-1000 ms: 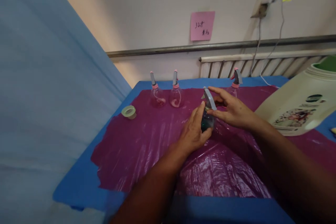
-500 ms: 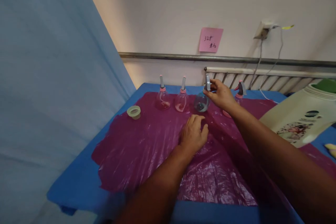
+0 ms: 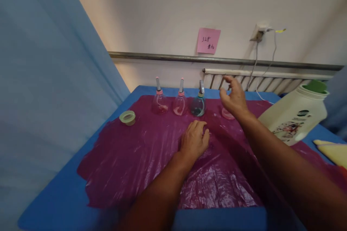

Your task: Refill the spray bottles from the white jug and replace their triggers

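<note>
Two clear spray bottles with pink collars, the left one [image 3: 160, 104] and the middle one [image 3: 179, 105], stand beside a teal spray bottle [image 3: 198, 106] on a purple plastic sheet [image 3: 130, 166]. My left hand [image 3: 194, 139] rests on the sheet in front of the teal bottle, fingers apart, holding nothing. Raised to the right of that bottle, my right hand [image 3: 233, 95] is open, thumb and fingers apart. It largely hides another bottle, whose pink base [image 3: 227, 114] shows below it.
A pale green cap [image 3: 127, 117] lies at the left. At the right stands a large cream jug [image 3: 295, 113] with a green top, with a yellow object [image 3: 332, 152] beyond it. A blue curtain [image 3: 54, 61] hangs at the left; a radiator [image 3: 271, 79] is behind.
My right hand has let go of the teal bottle's spray head and moved right, in front of the fourth bottle. The camera view has shifted slightly right.
</note>
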The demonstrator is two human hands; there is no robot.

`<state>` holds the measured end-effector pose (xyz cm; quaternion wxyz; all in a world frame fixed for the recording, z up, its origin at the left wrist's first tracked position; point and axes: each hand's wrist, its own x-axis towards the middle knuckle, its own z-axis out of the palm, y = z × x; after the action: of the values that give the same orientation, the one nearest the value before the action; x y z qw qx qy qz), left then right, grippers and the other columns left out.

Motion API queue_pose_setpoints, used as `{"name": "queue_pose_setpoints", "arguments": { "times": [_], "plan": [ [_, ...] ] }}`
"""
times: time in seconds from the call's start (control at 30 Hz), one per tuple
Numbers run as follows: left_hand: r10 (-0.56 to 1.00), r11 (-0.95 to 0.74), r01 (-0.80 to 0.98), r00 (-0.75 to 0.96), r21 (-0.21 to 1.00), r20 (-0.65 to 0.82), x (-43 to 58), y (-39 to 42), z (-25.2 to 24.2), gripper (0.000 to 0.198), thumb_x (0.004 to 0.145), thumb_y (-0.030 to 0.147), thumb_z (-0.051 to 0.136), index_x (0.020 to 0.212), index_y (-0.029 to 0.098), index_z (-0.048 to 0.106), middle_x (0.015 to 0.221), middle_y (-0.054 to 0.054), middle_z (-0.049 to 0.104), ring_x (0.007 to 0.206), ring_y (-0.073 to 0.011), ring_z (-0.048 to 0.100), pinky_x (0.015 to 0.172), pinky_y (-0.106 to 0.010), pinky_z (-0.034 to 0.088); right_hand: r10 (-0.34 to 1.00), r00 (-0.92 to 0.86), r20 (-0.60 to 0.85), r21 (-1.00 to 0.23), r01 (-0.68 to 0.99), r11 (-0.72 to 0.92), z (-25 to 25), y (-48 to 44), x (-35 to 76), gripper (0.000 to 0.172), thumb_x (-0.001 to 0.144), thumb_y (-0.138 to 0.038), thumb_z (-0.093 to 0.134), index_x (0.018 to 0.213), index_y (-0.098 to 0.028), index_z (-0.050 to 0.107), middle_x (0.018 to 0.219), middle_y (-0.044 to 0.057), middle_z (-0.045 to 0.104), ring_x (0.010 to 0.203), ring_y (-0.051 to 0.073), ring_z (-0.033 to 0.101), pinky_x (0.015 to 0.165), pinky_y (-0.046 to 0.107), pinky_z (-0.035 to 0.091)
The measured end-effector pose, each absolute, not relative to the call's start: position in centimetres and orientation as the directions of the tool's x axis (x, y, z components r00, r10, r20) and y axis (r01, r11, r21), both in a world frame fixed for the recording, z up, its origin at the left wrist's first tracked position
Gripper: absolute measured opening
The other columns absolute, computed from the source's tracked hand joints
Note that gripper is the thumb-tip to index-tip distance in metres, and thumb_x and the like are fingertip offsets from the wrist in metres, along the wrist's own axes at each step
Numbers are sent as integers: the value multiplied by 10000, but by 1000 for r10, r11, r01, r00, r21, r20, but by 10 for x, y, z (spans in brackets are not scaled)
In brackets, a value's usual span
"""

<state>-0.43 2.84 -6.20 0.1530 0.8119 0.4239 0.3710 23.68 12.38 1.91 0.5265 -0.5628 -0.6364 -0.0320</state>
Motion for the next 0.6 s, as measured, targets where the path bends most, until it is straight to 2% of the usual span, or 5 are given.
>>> {"name": "queue_pose_setpoints", "arguments": {
  "times": [0.1,0.2,0.37,0.43,0.6],
  "plan": [
    [797,-600,573,374,558,474,-4,29,-61,207,1075,247,649,1273,236,712,1152,-87,763,1131,-294,727,1043,-464,604,555,421,717,-612,762,212,18,117,264,682,916,-352,661,1576,-203,573,1617,233,612,1562,398,545,1360,632,386],
    [794,-605,573,378,553,477,-4,29,-61,197,1083,252,640,1263,232,717,1137,-85,759,1124,-293,727,1036,-457,605,553,555,622,-709,698,96,-1,120,278,731,859,-377,687,1536,-131,559,1489,273,669,1445,410,622,1283,636,464],
    [789,-611,572,379,547,484,-6,30,-59,214,1077,234,639,1275,217,720,1127,-89,762,1129,-296,733,1052,-468,605,662,561,497,-777,627,52,-24,117,281,413,816,-425,704,1144,-177,725,984,158,788,1011,347,744,1020,550,623],
    [788,-612,570,378,549,486,-7,29,-59,220,1079,234,636,1280,206,721,1142,-100,767,1131,-305,738,1052,-483,611,691,527,494,-780,621,84,-21,110,281,375,816,-458,714,1076,-190,745,974,150,806,969,333,748,1009,548,622],
    [789,-612,545,365,573,495,-5,27,-56,327,1073,246,670,1399,215,680,1276,-119,767,1236,-317,746,1115,-509,618,755,416,507,-784,586,204,-6,81,272,495,845,-565,779,1174,-196,792,1150,147,858,990,318,791,1005,551,634]
  ]
}}
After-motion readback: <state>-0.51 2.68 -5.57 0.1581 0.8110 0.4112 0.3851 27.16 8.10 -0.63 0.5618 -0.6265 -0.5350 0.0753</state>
